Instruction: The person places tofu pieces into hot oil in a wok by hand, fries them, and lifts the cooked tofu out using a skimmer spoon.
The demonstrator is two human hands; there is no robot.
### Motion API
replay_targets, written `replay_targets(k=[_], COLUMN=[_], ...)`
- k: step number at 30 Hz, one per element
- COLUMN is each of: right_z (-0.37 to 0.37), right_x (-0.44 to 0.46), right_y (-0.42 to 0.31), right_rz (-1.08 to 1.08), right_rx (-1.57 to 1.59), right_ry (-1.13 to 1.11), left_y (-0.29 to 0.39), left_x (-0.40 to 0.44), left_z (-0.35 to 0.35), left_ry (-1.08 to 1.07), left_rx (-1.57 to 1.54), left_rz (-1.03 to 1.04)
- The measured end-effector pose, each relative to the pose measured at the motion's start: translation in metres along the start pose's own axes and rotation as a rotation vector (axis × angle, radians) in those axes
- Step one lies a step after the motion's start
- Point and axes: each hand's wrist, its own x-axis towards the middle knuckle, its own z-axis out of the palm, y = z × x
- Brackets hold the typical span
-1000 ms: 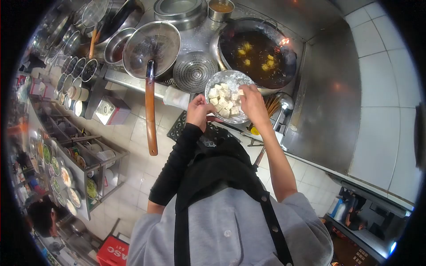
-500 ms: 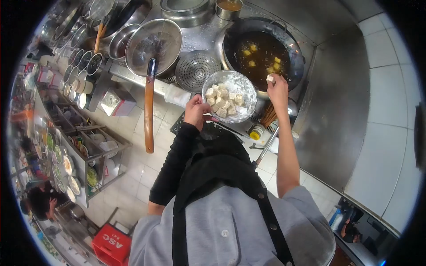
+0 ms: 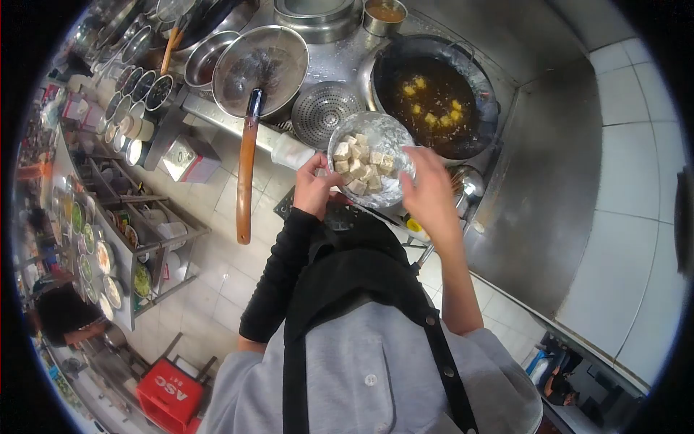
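Observation:
My left hand (image 3: 315, 186) grips the left rim of a metal bowl (image 3: 396, 136), thumb over the edge. Pale, flour-dusted tofu cubes (image 3: 359, 160) are heaped in its left half, and white powder coats the inside. Over the bowl's right rim reaches my right hand (image 3: 431, 189), slightly blurred, thumb and fingers apart, with nothing visible between them. Just beyond the bowl stands a wok (image 3: 486, 108) of dark oil, where several yellowish tofu pieces (image 3: 431, 117) float among bubbles.
A perforated ladle (image 3: 327, 116) lies left of the wok. Beside it, a wooden-handled strainer (image 3: 262, 69) rests on a pan, its handle (image 3: 246, 173) jutting over the floor. A shelf unit (image 3: 165, 242) and red crate (image 3: 168, 390) stand left. Another person (image 3: 69, 315) is at lower left.
My right hand has come back from the wok's near edge to the bowl, and the tofu cube it held is gone from its fingers. My left hand still holds the bowl.

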Motion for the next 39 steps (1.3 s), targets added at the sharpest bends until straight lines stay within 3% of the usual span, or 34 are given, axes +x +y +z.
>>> replay_targets(k=[3, 6, 10, 13, 15, 18, 23, 25, 29, 32, 36, 39], right_z=[0.033, 0.050, 0.049, 0.045, 0.032, 0.026, 0.072, 0.077, 0.010, -0.039, -0.042, -0.014], right_x=[0.005, 0.004, 0.000, 0.008, 0.021, 0.048, 0.093, 0.115, 0.143, 0.105, 0.035, 0.005], right_y=[0.013, 0.034, 0.051, 0.074, 0.103, 0.152, 0.200, 0.162, 0.055, -0.022, -0.069, -0.072], right_rz=[0.026, 0.064, 0.044, 0.323, 0.449, 0.324, 0.148, 0.156, 0.107, -0.072, -0.122, 0.118], right_rx=[-0.119, -0.105, 0.212, 0.431, 0.602, 0.151, -0.100, -0.214, -0.317, -0.154, 0.005, 0.150], right_ry=[-0.210, -0.286, 0.011, 0.198, 0.178, 0.155, -0.173, -0.174, 0.160, 0.461, 0.343, 0.030], left_y=[0.005, 0.002, -0.011, -0.020, -0.025, -0.030, -0.031, -0.030, -0.016, -0.009, -0.004, 0.003], left_x=[-0.001, 0.003, 0.018, 0.026, 0.029, 0.027, 0.017, 0.011, -0.006, -0.017, -0.035, -0.047], left_z=[0.007, 0.013, 0.008, 0.003, 0.000, -0.008, -0.027, -0.034, -0.032, -0.034, -0.029, -0.026], left_ry=[-0.061, -0.086, -0.084, -0.077, -0.069, -0.039, 0.038, 0.067, 0.110, 0.126, 0.134, 0.145], left_rx=[0.006, 0.018, -0.045, -0.070, -0.084, -0.101, -0.109, -0.108, -0.124, -0.109, -0.152, -0.131], left_rz=[0.013, 0.034, -0.030, -0.073, -0.086, -0.093, -0.108, -0.112, -0.077, -0.059, 0.015, 0.053])
